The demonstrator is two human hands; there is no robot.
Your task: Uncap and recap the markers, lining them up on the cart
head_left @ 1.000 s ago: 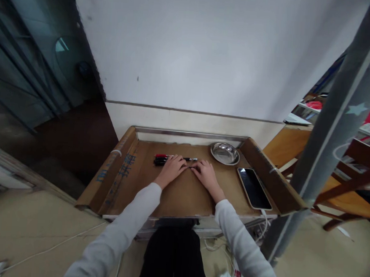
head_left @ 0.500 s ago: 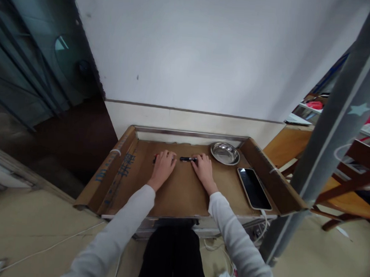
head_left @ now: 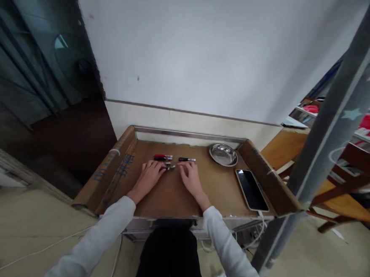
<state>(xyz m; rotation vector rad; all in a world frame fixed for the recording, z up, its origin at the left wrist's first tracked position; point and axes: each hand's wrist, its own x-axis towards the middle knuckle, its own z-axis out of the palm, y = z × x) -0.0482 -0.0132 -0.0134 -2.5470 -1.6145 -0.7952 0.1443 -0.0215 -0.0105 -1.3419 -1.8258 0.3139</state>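
Note:
My left hand (head_left: 150, 174) is over the left-middle of the cardboard-lined tray (head_left: 174, 197), its fingers closed on a small dark marker (head_left: 170, 168) that sticks out to the right, tilted. Just behind it lie a red marker (head_left: 160, 155) and a black marker (head_left: 160, 158), side by side, with the end of another marker showing by the fingers. Right of centre, a separate black marker (head_left: 186, 159) rests on the cardboard. My right hand (head_left: 191, 177) is just in front of this one, fingers apart and holding nothing.
A round metal dish (head_left: 223, 154) stands at the tray's back right. In front of it lies a phone (head_left: 251, 190) with a white cable. Cardboard walls rise at both sides, a white board is behind, and a grey post (head_left: 325, 119) stands at the right.
Both hands have moved towards me and to the left. My right hand has come away from the black marker, and the markers by my left hand are now uncovered.

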